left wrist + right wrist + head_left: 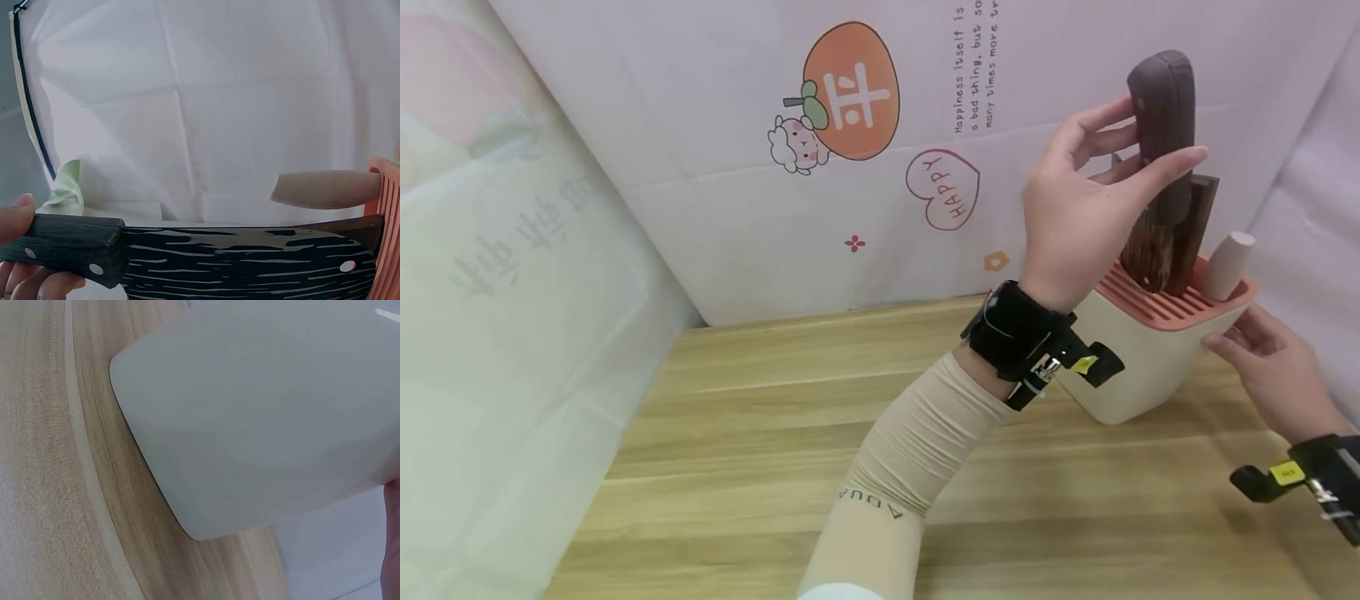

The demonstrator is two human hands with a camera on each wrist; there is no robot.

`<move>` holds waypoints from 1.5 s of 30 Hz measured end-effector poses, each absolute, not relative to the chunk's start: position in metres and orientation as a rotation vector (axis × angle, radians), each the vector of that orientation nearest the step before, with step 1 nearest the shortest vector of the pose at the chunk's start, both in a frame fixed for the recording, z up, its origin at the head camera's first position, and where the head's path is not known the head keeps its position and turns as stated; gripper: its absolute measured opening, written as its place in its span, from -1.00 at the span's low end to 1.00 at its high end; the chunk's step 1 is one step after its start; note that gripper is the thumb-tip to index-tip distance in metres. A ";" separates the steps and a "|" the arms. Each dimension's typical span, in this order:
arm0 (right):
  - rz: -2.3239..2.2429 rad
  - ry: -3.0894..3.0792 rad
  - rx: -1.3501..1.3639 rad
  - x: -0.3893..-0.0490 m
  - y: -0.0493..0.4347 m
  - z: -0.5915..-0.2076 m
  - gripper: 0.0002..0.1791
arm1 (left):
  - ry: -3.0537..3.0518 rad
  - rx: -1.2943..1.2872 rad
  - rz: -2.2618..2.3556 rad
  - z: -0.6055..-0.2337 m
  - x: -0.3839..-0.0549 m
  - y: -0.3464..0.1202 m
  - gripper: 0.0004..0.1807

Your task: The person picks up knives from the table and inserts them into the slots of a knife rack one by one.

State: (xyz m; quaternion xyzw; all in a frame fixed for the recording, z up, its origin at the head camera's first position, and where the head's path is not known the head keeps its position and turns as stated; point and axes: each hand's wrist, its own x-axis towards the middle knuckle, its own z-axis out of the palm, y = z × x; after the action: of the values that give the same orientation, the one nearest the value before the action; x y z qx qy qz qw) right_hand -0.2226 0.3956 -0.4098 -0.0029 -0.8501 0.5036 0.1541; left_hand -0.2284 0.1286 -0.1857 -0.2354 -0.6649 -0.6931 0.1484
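Note:
My left hand [1078, 196] grips the dark wooden handle of a kitchen knife [1180, 104] at the right of the head view. Its broad, streaked blade [244, 262] runs down to the slotted coral top [1150, 304] of a cream knife holder [1131, 367]. My right hand [1273, 371] holds the holder's right side, thumb on the wall just under the rim and the other fingers partly hidden. Beside the blade, a flat brown handle [1201, 221] and a pale tapered handle [1228, 267] stick up from the holder.
The holder stands on a wood-grain table [775, 433], near the printed white cloth [715, 233] hung at the back. More cloth hangs along the left and right sides. A green-and-white piece of cloth [65, 187] shows behind the knife in the left wrist view.

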 end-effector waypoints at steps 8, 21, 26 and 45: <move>1.523 -2.394 -0.007 -0.225 0.394 -0.409 -0.31 | -1.961 -0.664 -1.963 -0.176 -0.233 0.144 -0.40; 1.549 -2.389 0.009 -0.224 0.396 -0.414 -0.31 | -1.920 -0.590 -2.023 -0.176 -0.239 0.148 -0.42; 1.534 -2.381 0.005 -0.224 0.396 -0.414 -0.31 | -1.971 -0.596 -1.988 -0.175 -0.239 0.157 -0.40; 1.523 -2.350 0.052 -0.226 0.396 -0.414 -0.31 | -2.281 -0.617 -1.709 -0.272 -0.273 0.178 -0.45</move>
State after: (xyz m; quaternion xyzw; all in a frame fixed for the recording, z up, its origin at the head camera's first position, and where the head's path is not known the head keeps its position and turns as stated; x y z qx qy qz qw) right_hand -0.2260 0.3959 -0.4138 0.0183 -0.8268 0.5360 0.1696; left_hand -0.2729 0.1779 -0.2720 -0.2103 -0.7772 -0.5823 0.1126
